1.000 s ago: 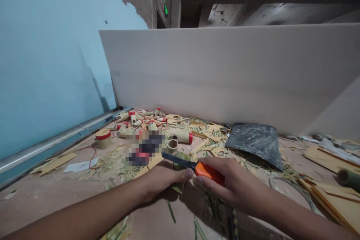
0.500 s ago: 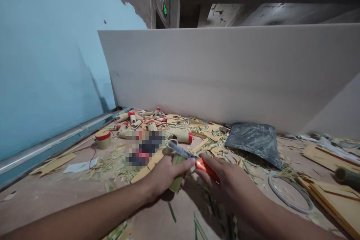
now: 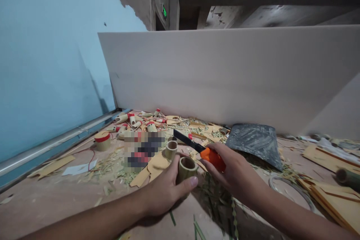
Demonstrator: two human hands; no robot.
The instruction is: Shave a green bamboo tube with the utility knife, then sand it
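Note:
My left hand is wrapped around a short green bamboo tube. The tube's hollow open end tilts up toward me, with my thumb along its near side. In my right hand is an orange utility knife, gripped by its handle. Its dark blade is extended and points up and to the left, above and beyond the tube's rim, apart from it. Just behind the held tube, a second cut bamboo piece stands upright on the work surface.
Shavings and several red-capped bamboo pieces litter the surface. A curved dark sheet lies at the right, near a ring-shaped coil, stacked thin boards and a bamboo pole. A white panel rises behind.
The knife has lifted off the bamboo tube and moved slightly right. My left hand has turned the tube so that its open end now faces up toward me.

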